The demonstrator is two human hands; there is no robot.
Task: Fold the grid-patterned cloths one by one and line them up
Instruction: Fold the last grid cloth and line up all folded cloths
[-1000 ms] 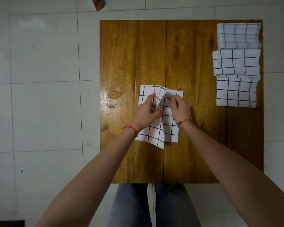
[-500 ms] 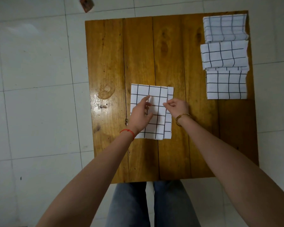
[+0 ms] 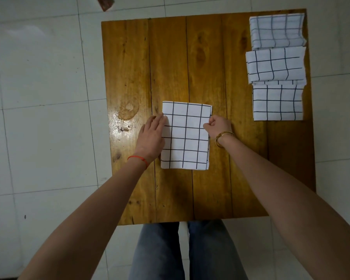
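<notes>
A white cloth with a black grid (image 3: 187,136) lies folded into a flat rectangle in the middle of the wooden table (image 3: 206,61). My left hand (image 3: 152,136) rests flat with straight fingers on the cloth's left edge. My right hand (image 3: 218,126) has curled fingers and pinches the cloth's right edge. Three folded grid cloths sit in a column along the table's right side: the far one (image 3: 277,31), the middle one (image 3: 275,64) and the near one (image 3: 278,103), each slightly overlapping its neighbour.
The table stands on a white tiled floor (image 3: 38,77). A small reddish object (image 3: 105,3) lies on the floor beyond the table's far left corner. My legs in jeans (image 3: 186,251) are below the near table edge.
The cloth went from a half-lifted, bunched fold to a flat rectangle. My hands moved apart from its middle to its left and right edges.
</notes>
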